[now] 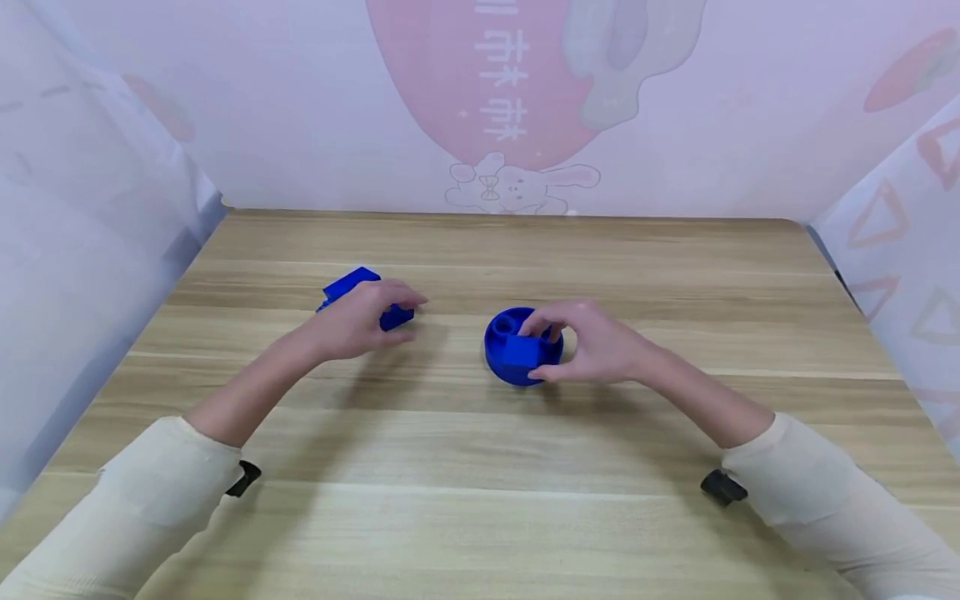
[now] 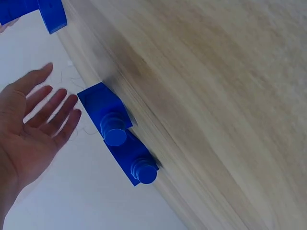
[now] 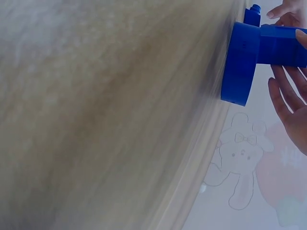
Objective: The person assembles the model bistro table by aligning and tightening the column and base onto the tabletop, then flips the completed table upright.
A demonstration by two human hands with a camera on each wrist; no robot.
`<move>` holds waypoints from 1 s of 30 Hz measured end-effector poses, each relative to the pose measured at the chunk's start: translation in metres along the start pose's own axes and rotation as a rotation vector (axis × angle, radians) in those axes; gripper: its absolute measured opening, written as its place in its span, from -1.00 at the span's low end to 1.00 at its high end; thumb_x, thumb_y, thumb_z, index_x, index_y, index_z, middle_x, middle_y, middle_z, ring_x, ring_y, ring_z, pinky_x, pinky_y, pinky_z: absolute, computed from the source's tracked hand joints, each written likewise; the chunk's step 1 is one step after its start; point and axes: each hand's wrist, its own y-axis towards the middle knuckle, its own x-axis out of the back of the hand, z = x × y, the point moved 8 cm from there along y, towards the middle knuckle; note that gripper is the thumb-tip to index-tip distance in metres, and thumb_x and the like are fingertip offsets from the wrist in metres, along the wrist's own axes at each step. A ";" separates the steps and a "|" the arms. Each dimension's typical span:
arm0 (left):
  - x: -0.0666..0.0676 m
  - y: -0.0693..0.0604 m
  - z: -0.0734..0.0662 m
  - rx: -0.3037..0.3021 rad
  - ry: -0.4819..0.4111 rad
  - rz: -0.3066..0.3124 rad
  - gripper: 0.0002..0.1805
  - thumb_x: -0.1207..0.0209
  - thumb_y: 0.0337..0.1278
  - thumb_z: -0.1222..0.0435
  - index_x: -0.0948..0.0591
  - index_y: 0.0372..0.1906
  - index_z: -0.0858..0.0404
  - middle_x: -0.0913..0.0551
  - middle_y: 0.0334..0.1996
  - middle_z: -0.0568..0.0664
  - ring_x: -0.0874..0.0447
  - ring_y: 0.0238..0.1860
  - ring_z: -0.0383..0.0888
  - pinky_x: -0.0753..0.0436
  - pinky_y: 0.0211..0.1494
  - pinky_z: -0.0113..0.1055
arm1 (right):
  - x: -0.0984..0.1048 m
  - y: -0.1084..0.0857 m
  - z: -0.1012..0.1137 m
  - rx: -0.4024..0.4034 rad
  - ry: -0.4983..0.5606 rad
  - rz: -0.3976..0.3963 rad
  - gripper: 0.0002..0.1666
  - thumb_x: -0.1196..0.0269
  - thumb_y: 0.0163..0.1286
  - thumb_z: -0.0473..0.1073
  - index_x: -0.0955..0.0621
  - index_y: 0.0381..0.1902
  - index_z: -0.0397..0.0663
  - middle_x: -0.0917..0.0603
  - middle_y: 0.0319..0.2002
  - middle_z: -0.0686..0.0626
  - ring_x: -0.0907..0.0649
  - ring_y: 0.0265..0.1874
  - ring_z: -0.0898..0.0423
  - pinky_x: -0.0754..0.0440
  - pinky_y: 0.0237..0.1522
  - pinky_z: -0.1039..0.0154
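Note:
A round blue base [image 1: 498, 363] stands on the table, hollow on top with round sockets in it. Rising from it is a blue rectangular block [image 1: 521, 351]. My right hand [image 1: 600, 342] holds this block between thumb and fingers, as the right wrist view also shows with the upright block [image 3: 283, 45]. To the left, my left hand [image 1: 360, 323] hovers with parted, relaxed fingers, holding nothing. Partly hidden behind it in the head view lie two blue pieces with round pegs: one peg piece [image 2: 104, 103] and a second peg piece [image 2: 125, 160], close together on the table.
The wood-grain table [image 1: 465, 500] extends toward me and to both sides. A printed pale wall [image 1: 300, 108] rises behind its far edge, with pale sheets on the left and right. Both sleeves carry a small black device [image 1: 723, 487].

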 end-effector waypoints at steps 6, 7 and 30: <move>0.008 0.003 0.015 0.115 0.060 -0.045 -0.51 -0.41 0.17 0.45 -0.61 0.19 0.54 -0.65 0.12 0.36 -0.64 0.16 0.29 -0.63 0.23 0.15 | 0.003 -0.001 -0.005 -0.021 0.014 0.038 -0.55 -0.57 0.10 -0.28 -0.69 -0.04 -0.24 -0.78 -0.16 -0.08 -0.72 -0.21 -0.03 -0.72 -0.07 0.01; 0.008 0.003 0.017 0.133 0.067 -0.047 -0.51 -0.41 0.17 0.45 -0.60 0.19 0.54 -0.64 0.13 0.37 -0.63 0.17 0.31 -0.63 0.22 0.16 | 0.003 0.000 -0.005 -0.018 0.019 0.045 -0.55 -0.57 0.11 -0.28 -0.69 -0.04 -0.24 -0.78 -0.15 -0.08 -0.72 -0.21 -0.03 -0.72 -0.06 0.01; -0.001 0.014 0.042 0.285 0.139 0.011 -0.48 -0.38 0.18 0.47 -0.57 0.24 0.51 -0.61 0.20 0.42 -0.57 0.25 0.35 -0.60 0.25 0.22 | 0.020 0.001 -0.022 0.006 0.123 0.169 -0.56 -0.39 0.27 -0.46 -0.68 0.12 -0.19 -0.69 0.16 -0.14 -0.64 0.13 -0.07 -0.68 0.07 -0.17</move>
